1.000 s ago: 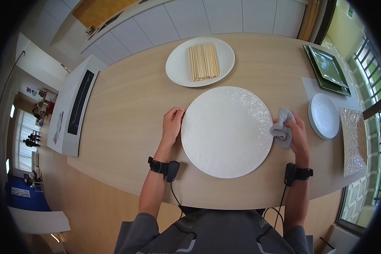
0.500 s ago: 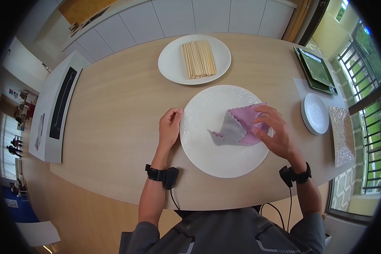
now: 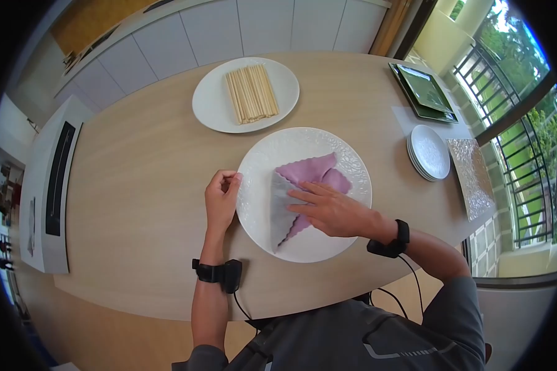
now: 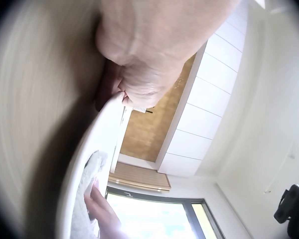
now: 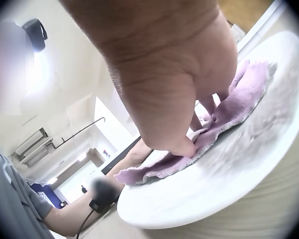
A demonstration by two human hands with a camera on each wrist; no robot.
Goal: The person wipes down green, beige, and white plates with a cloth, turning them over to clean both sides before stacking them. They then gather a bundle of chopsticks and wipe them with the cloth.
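Note:
A large round white plate with a textured rim lies at the middle of the table. My left hand pinches its left rim between thumb and fingers, which shows close up in the left wrist view. Spread over the plate is a cleaning cloth, grey on one side and pink-purple on the other, partly folded with scalloped edges. With fingers extended, my right hand presses down on the cloth. In the right wrist view, the thumb and fingertips touch the pink side of the cloth.
Beyond the big plate, a white oval plate carries a bundle of wooden chopsticks. To the right are stacked small white plates, green square plates and a shiny textured rectangular plate. A white-and-black unit stands along the left edge.
The right hand has moved left from beside the plate onto it, and the bunched cloth is now spread out under the fingers. The left hand has stayed at the rim. The head view has shifted.

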